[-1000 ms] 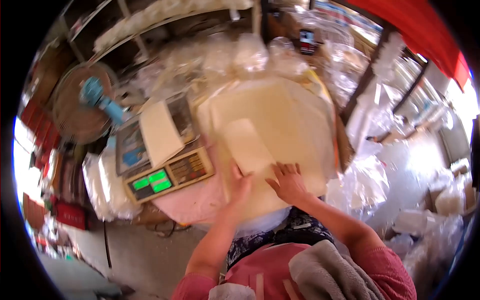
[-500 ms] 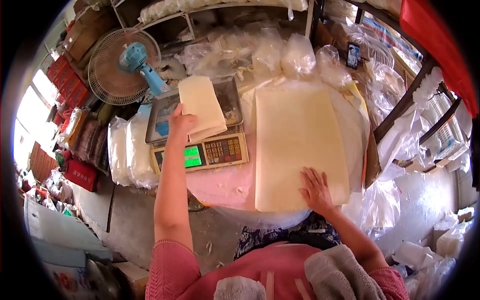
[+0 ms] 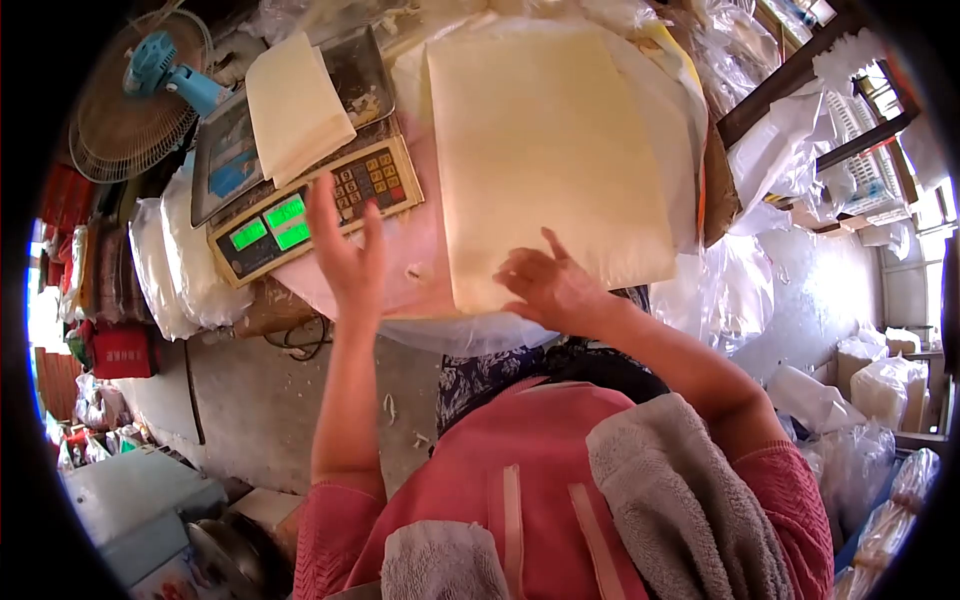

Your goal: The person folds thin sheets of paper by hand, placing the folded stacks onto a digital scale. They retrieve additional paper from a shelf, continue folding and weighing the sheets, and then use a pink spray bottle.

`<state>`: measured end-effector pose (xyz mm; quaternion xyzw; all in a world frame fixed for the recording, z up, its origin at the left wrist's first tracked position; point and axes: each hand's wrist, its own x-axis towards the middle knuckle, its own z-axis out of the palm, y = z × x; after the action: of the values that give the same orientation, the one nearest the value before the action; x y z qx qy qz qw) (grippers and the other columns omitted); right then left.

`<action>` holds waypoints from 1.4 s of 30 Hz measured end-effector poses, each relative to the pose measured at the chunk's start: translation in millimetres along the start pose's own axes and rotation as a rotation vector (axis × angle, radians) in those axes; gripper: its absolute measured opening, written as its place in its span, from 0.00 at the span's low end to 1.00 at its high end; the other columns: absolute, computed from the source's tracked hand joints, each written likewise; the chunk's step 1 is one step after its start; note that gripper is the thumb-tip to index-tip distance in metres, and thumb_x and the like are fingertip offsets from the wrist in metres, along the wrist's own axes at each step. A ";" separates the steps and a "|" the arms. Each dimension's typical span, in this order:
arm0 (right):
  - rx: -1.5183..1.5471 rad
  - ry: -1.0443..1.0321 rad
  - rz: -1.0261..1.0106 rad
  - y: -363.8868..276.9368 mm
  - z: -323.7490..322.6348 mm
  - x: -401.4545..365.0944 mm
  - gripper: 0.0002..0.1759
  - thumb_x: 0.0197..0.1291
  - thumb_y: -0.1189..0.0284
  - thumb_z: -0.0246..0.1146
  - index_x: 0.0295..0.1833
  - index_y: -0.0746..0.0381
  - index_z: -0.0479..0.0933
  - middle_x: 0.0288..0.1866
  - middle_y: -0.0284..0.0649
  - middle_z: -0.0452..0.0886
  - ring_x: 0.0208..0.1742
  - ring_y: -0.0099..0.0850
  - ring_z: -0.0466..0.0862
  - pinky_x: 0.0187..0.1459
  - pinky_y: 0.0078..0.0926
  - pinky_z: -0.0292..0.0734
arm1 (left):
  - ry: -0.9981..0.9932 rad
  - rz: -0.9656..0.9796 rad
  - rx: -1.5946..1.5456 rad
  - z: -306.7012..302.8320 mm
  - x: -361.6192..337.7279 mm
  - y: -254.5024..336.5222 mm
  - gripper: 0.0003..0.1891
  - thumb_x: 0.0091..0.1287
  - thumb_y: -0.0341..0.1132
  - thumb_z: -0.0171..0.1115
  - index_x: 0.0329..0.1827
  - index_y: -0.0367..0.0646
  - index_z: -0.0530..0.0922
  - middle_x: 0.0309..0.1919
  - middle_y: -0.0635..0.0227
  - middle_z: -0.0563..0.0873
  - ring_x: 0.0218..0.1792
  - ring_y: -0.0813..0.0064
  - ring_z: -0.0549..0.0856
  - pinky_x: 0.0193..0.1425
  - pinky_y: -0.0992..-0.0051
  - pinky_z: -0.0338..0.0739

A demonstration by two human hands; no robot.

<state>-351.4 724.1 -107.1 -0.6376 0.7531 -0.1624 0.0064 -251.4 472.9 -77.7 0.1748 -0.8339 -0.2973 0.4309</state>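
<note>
A folded bundle of cream sheets lies on the metal tray of a digital scale with lit green displays. My left hand is raised in front of the scale's keypad, thumb and fingers apart, holding nothing. A large flat stack of cream sheets lies to the right of the scale. Over its near edge is my right hand, fingers spread and slightly bent, with nothing in it.
A blue-hubbed fan stands at the far left, close to the scale. Packed white plastic bags sit left of the scale. Clear plastic wrapping hangs at the table's right side. A dark metal frame rises on the right.
My left hand has let go of the folded sheets on the scale and drawn back toward me. My right hand has lifted and moved left along the stack's near edge. The view has shifted.
</note>
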 end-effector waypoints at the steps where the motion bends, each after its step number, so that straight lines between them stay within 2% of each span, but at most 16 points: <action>1: -0.018 -0.022 -0.039 -4.0 -1.0 2.8 0.17 0.57 0.60 0.63 0.48 0.56 0.75 0.51 0.35 0.76 0.61 0.31 0.72 0.67 0.57 0.55 | -0.024 0.031 0.023 3.2 -12.1 1.3 0.30 0.67 0.40 0.58 0.68 0.36 0.62 0.66 0.51 0.67 0.68 0.52 0.64 0.71 0.60 0.57; 5: -0.079 -0.228 -0.004 -8.1 4.2 9.7 0.15 0.59 0.58 0.61 0.46 0.56 0.78 0.49 0.35 0.77 0.61 0.29 0.72 0.67 0.60 0.54 | -0.109 0.028 0.037 7.9 -47.4 6.8 0.29 0.67 0.38 0.56 0.69 0.34 0.61 0.66 0.50 0.67 0.68 0.51 0.64 0.70 0.60 0.58; 10: -0.230 -0.265 -0.070 -9.0 7.6 10.6 0.13 0.60 0.61 0.58 0.43 0.59 0.78 0.48 0.39 0.78 0.55 0.33 0.77 0.65 0.60 0.59 | -0.146 -0.059 0.004 9.5 -67.5 12.0 0.29 0.65 0.32 0.56 0.69 0.36 0.61 0.67 0.49 0.65 0.68 0.51 0.63 0.69 0.61 0.61; 15: -0.284 -0.174 -0.166 -11.7 2.9 9.5 0.06 0.53 0.72 0.56 0.34 0.61 0.77 0.39 0.40 0.75 0.48 0.35 0.79 0.64 0.55 0.64 | -0.143 -0.074 0.027 9.3 -73.0 20.3 0.29 0.63 0.29 0.56 0.69 0.37 0.62 0.67 0.50 0.64 0.67 0.51 0.65 0.66 0.61 0.65; 18: -0.294 -0.183 -0.203 -12.8 7.0 9.8 0.08 0.53 0.73 0.56 0.33 0.61 0.80 0.38 0.42 0.79 0.44 0.38 0.82 0.63 0.57 0.66 | -0.150 -0.094 -0.014 10.5 -77.7 28.4 0.27 0.63 0.29 0.57 0.67 0.36 0.64 0.65 0.50 0.66 0.65 0.51 0.66 0.66 0.61 0.64; 19: -0.276 -0.144 -0.212 -13.2 5.3 9.7 0.07 0.53 0.72 0.56 0.32 0.61 0.79 0.37 0.42 0.79 0.41 0.39 0.83 0.58 0.50 0.71 | -0.077 -0.009 0.019 12.4 -79.1 32.6 0.20 0.63 0.28 0.56 0.59 0.35 0.70 0.58 0.51 0.73 0.58 0.53 0.74 0.59 0.62 0.71; 22: 0.028 -0.136 0.062 -8.9 5.3 13.3 0.05 0.52 0.73 0.58 0.32 0.61 0.79 0.31 0.43 0.80 0.34 0.41 0.83 0.47 0.41 0.77 | -0.267 0.301 -0.090 5.9 -93.9 27.0 0.14 0.60 0.27 0.56 0.49 0.36 0.74 0.50 0.57 0.79 0.50 0.57 0.80 0.49 0.64 0.77; 26: 0.700 0.149 0.380 23.0 -18.2 20.0 0.06 0.51 0.72 0.61 0.35 0.62 0.77 0.28 0.47 0.81 0.29 0.42 0.82 0.31 0.35 0.75 | -0.643 0.261 -0.008 15.1 -99.6 57.3 0.14 0.55 0.26 0.57 0.45 0.40 0.76 0.46 0.62 0.81 0.44 0.60 0.82 0.41 0.65 0.79; 28: 0.747 0.261 0.542 38.3 -43.7 24.5 0.09 0.54 0.69 0.62 0.38 0.63 0.79 0.33 0.46 0.83 0.34 0.39 0.84 0.35 0.31 0.77 | -0.687 0.214 0.147 25.2 -101.9 60.1 0.16 0.53 0.26 0.57 0.46 0.41 0.77 0.46 0.63 0.81 0.45 0.61 0.81 0.42 0.65 0.79; 31: 0.793 0.137 0.373 33.4 -53.6 11.6 0.17 0.55 0.65 0.64 0.47 0.63 0.78 0.43 0.46 0.83 0.46 0.38 0.84 0.47 0.29 0.78 | -0.744 0.192 0.188 38.2 -84.2 67.4 0.18 0.55 0.29 0.60 0.50 0.41 0.76 0.46 0.56 0.80 0.50 0.55 0.78 0.49 0.61 0.76; 32: 0.552 0.180 0.182 28.0 -39.0 3.8 0.24 0.57 0.62 0.63 0.56 0.65 0.74 0.53 0.47 0.79 0.58 0.39 0.79 0.59 0.31 0.72 | -0.748 0.201 0.201 42.4 -79.5 67.8 0.19 0.56 0.31 0.61 0.52 0.41 0.75 0.46 0.55 0.80 0.52 0.53 0.77 0.51 0.59 0.75; 34: -0.072 0.096 0.097 19.2 -27.3 -9.6 0.26 0.61 0.63 0.59 0.61 0.65 0.70 0.58 0.49 0.76 0.62 0.42 0.75 0.64 0.33 0.68 | -0.770 0.238 0.228 50.3 -76.1 65.0 0.22 0.56 0.35 0.64 0.55 0.41 0.74 0.50 0.52 0.78 0.54 0.50 0.75 0.56 0.58 0.72; 35: -0.096 0.088 0.090 25.7 -12.0 -12.4 0.22 0.63 0.66 0.56 0.60 0.64 0.72 0.58 0.50 0.76 0.62 0.43 0.74 0.64 0.35 0.66 | -0.782 0.258 0.240 54.1 -75.7 63.4 0.24 0.56 0.37 0.65 0.57 0.42 0.74 0.52 0.51 0.77 0.55 0.49 0.74 0.58 0.57 0.71; 37: 0.091 0.016 0.175 65.3 -4.9 -13.1 0.26 0.63 0.63 0.58 0.64 0.61 0.69 0.61 0.46 0.75 0.61 0.42 0.76 0.59 0.40 0.70 | -0.746 0.322 0.274 58.8 -76.5 60.6 0.27 0.55 0.40 0.66 0.59 0.42 0.73 0.56 0.52 0.74 0.57 0.49 0.73 0.61 0.57 0.69; 40: 0.327 0.280 0.488 81.6 -105.8 26.8 0.20 0.63 0.65 0.59 0.57 0.63 0.72 0.48 0.48 0.82 0.49 0.42 0.83 0.41 0.40 0.76 | -0.800 0.317 0.301 64.4 -74.5 58.5 0.27 0.54 0.40 0.67 0.58 0.43 0.74 0.58 0.53 0.72 0.58 0.50 0.71 0.59 0.56 0.70; 42: 0.241 0.301 0.566 81.3 -156.9 47.0 0.10 0.65 0.68 0.53 0.40 0.64 0.74 0.35 0.55 0.80 0.38 0.55 0.80 0.39 0.45 0.76 | -0.893 0.255 0.258 68.5 -67.2 56.3 0.27 0.53 0.40 0.67 0.56 0.41 0.74 0.58 0.52 0.72 0.58 0.50 0.71 0.58 0.53 0.70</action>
<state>-472.0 726.9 30.2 -0.3668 0.8681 -0.3341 0.0154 -271.6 576.3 -113.6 -0.0216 -0.9823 -0.1823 0.0382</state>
